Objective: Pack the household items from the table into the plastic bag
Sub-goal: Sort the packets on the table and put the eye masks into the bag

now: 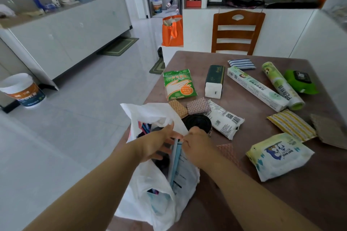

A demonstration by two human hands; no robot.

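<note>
A white plastic bag [150, 189] stands at the table's near left corner with several items inside. My left hand [157, 142] reaches into its mouth, fingers spread over a flat blue-and-white pack [175, 163] that stands on edge in the bag. My right hand [200, 144] pinches the bag's white rim beside that pack. Just behind my hands lies a black roll [197, 121]. A white barcode pack [223, 120] and a baby wipes pack [277, 155] rest on the brown table [319, 193].
Farther back lie a green glove packet [178, 84], a dark green tissue pack [215, 80], a long white box [257, 89], a green film roll [281, 85], woven cloths [198, 106], a yellow striped pack [292, 124]. A wooden chair [237, 32] stands behind the table.
</note>
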